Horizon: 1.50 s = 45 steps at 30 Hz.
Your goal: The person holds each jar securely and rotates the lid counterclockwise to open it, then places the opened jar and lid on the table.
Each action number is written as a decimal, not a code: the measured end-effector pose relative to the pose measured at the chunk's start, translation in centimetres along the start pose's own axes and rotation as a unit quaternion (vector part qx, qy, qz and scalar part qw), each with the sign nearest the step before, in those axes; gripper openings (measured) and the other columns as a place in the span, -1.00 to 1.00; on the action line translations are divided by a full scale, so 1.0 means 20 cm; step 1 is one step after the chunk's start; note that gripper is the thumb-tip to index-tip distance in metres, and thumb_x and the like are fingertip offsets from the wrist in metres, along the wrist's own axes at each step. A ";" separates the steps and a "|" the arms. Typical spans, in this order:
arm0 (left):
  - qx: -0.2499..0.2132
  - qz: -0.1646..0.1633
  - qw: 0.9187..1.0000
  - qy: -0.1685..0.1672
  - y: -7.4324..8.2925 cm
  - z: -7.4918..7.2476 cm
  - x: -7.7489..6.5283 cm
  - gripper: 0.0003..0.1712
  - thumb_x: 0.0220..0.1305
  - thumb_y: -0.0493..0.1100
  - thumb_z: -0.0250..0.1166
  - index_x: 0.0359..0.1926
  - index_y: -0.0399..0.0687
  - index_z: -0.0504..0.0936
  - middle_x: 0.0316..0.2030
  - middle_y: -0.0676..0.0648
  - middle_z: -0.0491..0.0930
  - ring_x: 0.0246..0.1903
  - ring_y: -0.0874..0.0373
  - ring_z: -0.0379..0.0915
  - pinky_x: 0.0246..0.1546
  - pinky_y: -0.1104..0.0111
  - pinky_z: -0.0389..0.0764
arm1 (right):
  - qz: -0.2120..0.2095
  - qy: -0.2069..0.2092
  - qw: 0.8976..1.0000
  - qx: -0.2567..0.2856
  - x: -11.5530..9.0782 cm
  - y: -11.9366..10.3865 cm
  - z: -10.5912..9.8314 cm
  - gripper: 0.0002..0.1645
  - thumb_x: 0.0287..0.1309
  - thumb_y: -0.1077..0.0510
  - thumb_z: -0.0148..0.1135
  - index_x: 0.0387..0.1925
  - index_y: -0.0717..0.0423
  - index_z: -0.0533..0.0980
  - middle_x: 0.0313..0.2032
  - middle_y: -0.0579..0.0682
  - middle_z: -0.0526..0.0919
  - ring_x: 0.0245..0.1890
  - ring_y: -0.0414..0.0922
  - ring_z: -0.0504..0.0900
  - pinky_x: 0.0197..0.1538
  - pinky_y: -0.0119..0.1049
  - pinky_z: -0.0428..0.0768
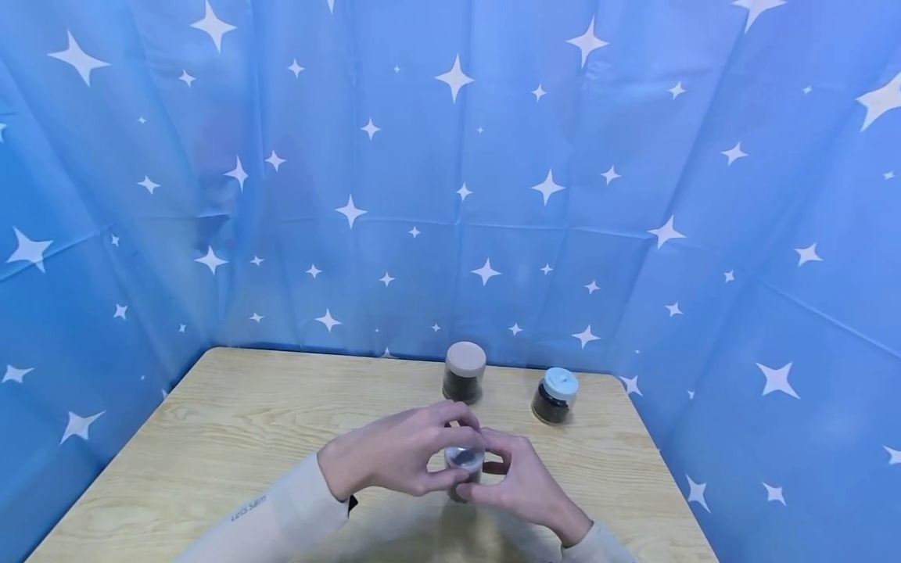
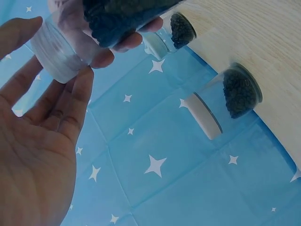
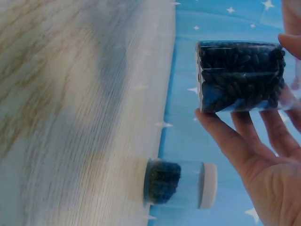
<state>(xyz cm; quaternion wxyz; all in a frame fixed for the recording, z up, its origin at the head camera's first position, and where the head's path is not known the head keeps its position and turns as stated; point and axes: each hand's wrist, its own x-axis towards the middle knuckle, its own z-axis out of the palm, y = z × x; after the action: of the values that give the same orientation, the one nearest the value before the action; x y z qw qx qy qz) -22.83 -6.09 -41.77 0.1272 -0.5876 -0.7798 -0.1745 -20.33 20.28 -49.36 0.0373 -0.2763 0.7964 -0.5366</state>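
A clear jar (image 3: pixel 242 77) of dark seeds is held above the tabletop, between both hands. My right hand (image 1: pixel 521 481) grips its body, thumb on one side and fingers on the other; those fingers also show under the jar in the right wrist view. At the top, my left hand (image 1: pixel 411 453) has its thumb and fingers round a clear, ridged lid (image 2: pixel 61 49). Whether the lid is loose from the jar cannot be told. Behind the hands stands a jar with a pinkish lid (image 1: pixel 466 367), and to its right one with a light blue lid (image 1: pixel 555 395).
The wooden table (image 1: pixel 281 407) has rounded far corners. A blue cloth with white stars (image 1: pixel 422 156) hangs behind it and along both sides. Dark pieces fill the lower part of the pink-lidded jar (image 3: pixel 181 183).
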 end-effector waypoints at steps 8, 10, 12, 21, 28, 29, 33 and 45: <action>0.004 -0.052 0.997 0.050 0.02 0.04 0.00 -0.57 0.51 0.06 0.64 0.26 0.07 0.78 0.11 0.02 0.67 -0.08 0.26 0.70 0.07 0.56 0.74 | 0.004 0.022 1.000 0.004 0.00 -0.01 0.02 -0.44 0.27 0.18 0.74 0.27 -0.22 0.80 0.20 -0.09 0.88 0.18 -0.24 0.80 0.19 -0.23 0.89; 0.003 -0.068 0.995 0.066 0.04 0.05 0.00 -0.57 0.49 0.07 0.66 0.22 0.07 0.78 0.06 0.04 0.67 -0.10 0.25 0.71 0.06 0.56 0.75 | 0.005 0.029 1.000 0.003 0.00 -0.01 0.03 -0.46 0.27 0.18 0.74 0.25 -0.17 0.81 0.21 -0.06 0.89 0.19 -0.24 0.81 0.20 -0.24 0.89; 0.010 -0.082 0.993 0.084 0.05 0.07 0.00 -0.57 0.46 0.07 0.68 0.19 0.06 0.78 0.01 0.05 0.67 -0.13 0.26 0.69 0.03 0.56 0.75 | 0.012 0.041 0.999 -0.004 0.00 -0.01 0.05 -0.46 0.27 0.14 0.76 0.25 -0.20 0.81 0.22 -0.08 0.89 0.20 -0.24 0.81 0.19 -0.28 0.88; 0.060 -0.131 0.978 0.148 0.10 0.12 -0.01 -0.54 0.44 0.14 0.69 0.13 0.02 0.77 -0.10 0.05 0.65 -0.25 0.32 0.53 -0.21 0.60 0.64 | 0.034 0.074 0.996 -0.027 0.00 -0.04 0.09 -0.55 0.26 0.07 0.78 0.12 -0.38 0.82 0.14 -0.27 0.89 0.17 -0.23 0.82 0.11 -0.24 0.90; 0.063 -0.126 0.977 0.160 0.09 0.11 0.00 -0.55 0.44 0.12 0.68 0.11 0.01 0.75 -0.11 0.03 0.66 -0.26 0.31 0.55 -0.22 0.60 0.65 | 0.046 0.074 0.996 -0.020 0.01 -0.05 0.09 -0.52 0.32 0.06 0.74 0.20 -0.37 0.81 0.17 -0.27 0.90 0.21 -0.25 0.82 0.13 -0.20 0.91; 0.063 -0.127 0.977 0.160 0.09 0.11 0.00 -0.55 0.44 0.11 0.68 0.12 0.01 0.75 -0.11 0.03 0.66 -0.25 0.30 0.55 -0.22 0.59 0.66 | 0.047 0.075 0.996 -0.019 0.01 -0.05 0.09 -0.51 0.32 0.06 0.74 0.21 -0.37 0.81 0.17 -0.27 0.90 0.21 -0.24 0.82 0.14 -0.19 0.92; 0.063 -0.129 0.977 0.159 0.10 0.10 0.00 -0.58 0.47 0.09 0.67 0.12 0.00 0.75 -0.09 0.00 0.69 -0.23 0.29 0.58 -0.20 0.56 0.69 | 0.051 0.078 0.995 -0.022 0.02 -0.06 0.09 -0.53 0.30 0.06 0.75 0.19 -0.36 0.81 0.13 -0.25 0.91 0.18 -0.25 0.82 0.15 -0.18 0.92; 0.063 -0.140 0.969 0.191 0.08 0.09 -0.02 -0.59 0.50 0.08 0.64 0.17 0.02 0.77 -0.02 0.01 0.72 -0.23 0.27 0.58 -0.20 0.49 0.70 | 0.048 0.079 0.995 -0.024 0.00 -0.06 0.08 -0.49 0.26 0.07 0.78 0.19 -0.36 0.82 0.17 -0.20 0.90 0.18 -0.23 0.81 0.15 -0.16 0.93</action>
<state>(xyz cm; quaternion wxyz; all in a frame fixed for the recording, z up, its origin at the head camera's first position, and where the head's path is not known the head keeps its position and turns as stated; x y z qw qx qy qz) -21.10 -5.23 -43.28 0.2847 -0.4188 -0.8251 -0.2504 -19.35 18.65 -49.02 -0.0068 -0.1953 0.8220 -0.5349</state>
